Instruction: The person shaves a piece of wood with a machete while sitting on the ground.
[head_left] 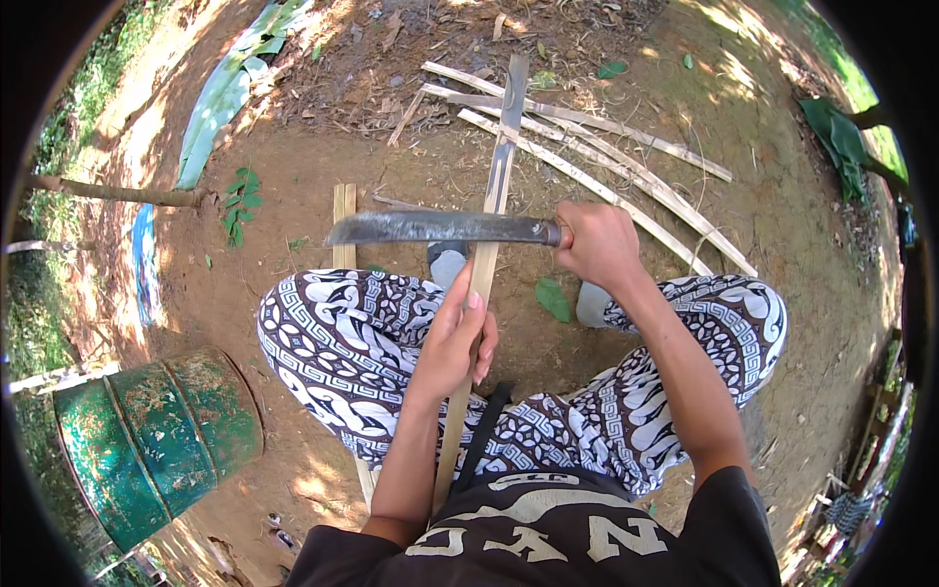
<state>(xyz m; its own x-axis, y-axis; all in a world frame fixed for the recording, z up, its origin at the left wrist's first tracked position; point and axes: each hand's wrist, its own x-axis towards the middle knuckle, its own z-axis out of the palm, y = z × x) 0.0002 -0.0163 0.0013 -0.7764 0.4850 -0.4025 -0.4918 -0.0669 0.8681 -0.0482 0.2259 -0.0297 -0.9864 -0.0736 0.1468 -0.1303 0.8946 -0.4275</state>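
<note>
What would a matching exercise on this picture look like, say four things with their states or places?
1. Machete
2. Left hand
3. Drum
4. Loose strips

A. Green with brownish patches
B. Lying on the ground
C. Gripped by the right hand
D. Holding the long strip

Pairs: 1-C, 2-D, 3-A, 4-B

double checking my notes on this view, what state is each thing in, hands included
Machete: unsheathed, crossing over the wooden strip
Wooden strip: held, darker toward its far end
Left hand: closed around the wooden strip
Right hand: closed, holding the machete
Pale strips: loose on the ground, some crossing
Drum: rusty, green paint worn
</note>
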